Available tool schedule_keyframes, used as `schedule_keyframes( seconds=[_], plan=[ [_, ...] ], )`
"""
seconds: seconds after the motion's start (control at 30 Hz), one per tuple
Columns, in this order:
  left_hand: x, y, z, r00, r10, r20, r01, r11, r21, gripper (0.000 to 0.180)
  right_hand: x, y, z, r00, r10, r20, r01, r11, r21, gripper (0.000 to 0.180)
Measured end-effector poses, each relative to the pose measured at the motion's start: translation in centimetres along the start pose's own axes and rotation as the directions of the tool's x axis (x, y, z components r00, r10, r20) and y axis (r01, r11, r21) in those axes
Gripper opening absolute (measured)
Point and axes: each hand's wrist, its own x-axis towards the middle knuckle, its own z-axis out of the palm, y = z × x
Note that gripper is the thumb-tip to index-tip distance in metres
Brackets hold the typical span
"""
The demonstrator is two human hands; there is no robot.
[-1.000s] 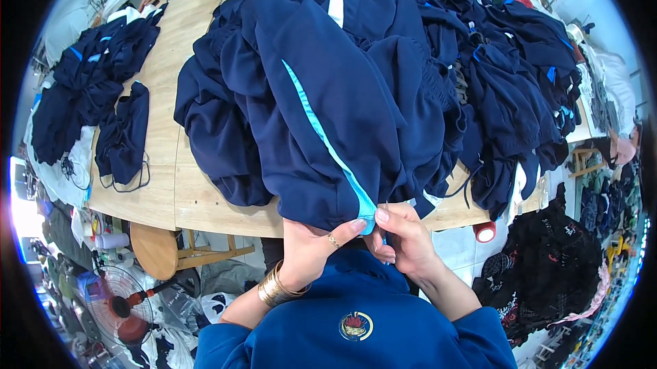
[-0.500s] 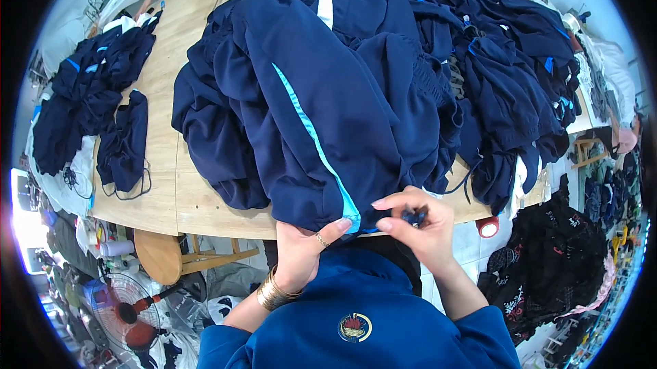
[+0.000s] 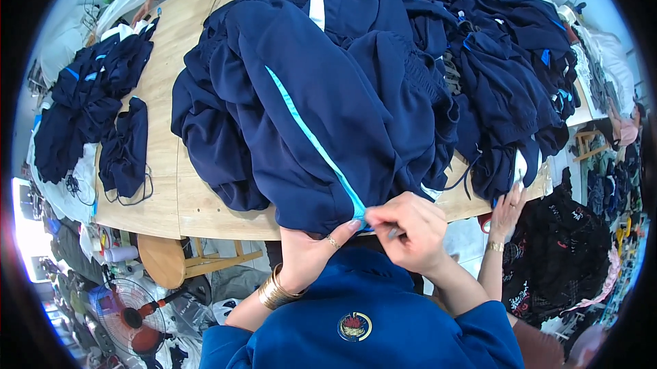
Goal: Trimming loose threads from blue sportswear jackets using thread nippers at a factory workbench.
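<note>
A navy garment (image 3: 301, 116) with a light blue stripe (image 3: 311, 137) lies on top of a big heap of navy clothes on the wooden table (image 3: 168, 184). My left hand (image 3: 311, 252) grips its hem at the table's near edge, thumb on the stripe's end. My right hand (image 3: 407, 228) is closed beside it, pinching a small dark tool (image 3: 393, 232) against the same hem. Both hands touch the cloth.
A smaller stack of navy clothes (image 3: 89, 105) lies at the table's left end. Another person's hand (image 3: 506, 213) rests on the table edge to my right. A wooden stool (image 3: 168, 259) and a floor fan (image 3: 130, 307) stand below the table.
My hands and the hem have shifted slightly toward the table edge. My right hand has closed tighter over the hem. Another person's hand has appeared at the right.
</note>
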Motion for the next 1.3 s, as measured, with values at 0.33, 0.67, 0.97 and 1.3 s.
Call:
schedule_keyframes(
  seconds=[0.33, 0.67, 0.97, 1.3],
  plan=[
    [0.3, 0.3, 0.0, 0.998, 0.008, -0.064, -0.011, 0.999, -0.048, 0.051, 0.3, -0.4, -0.7, 0.981, 0.185, -0.064, -0.18, 0.981, 0.079, 0.012],
    [0.0, 0.2, -0.1, 0.998, 0.02, -0.056, -0.026, 0.994, -0.105, 0.05, 0.4, -1.4, -1.9, 0.84, 0.51, 0.187, -0.522, 0.663, 0.537, 0.006],
    [0.4, 0.5, 0.1, 0.93, -0.339, 0.14, 0.366, 0.835, -0.41, 0.039, 0.0, -2.2, -0.7, 0.964, 0.174, 0.199, -0.237, 0.902, 0.361, 0.012],
    [0.5, -3.5, -2.5, 0.989, -0.139, -0.051, 0.136, 0.989, -0.058, 0.036, -1.1, -1.3, 1.9, 0.975, 0.107, 0.197, -0.173, 0.919, 0.355, 0.01]
  ],
)
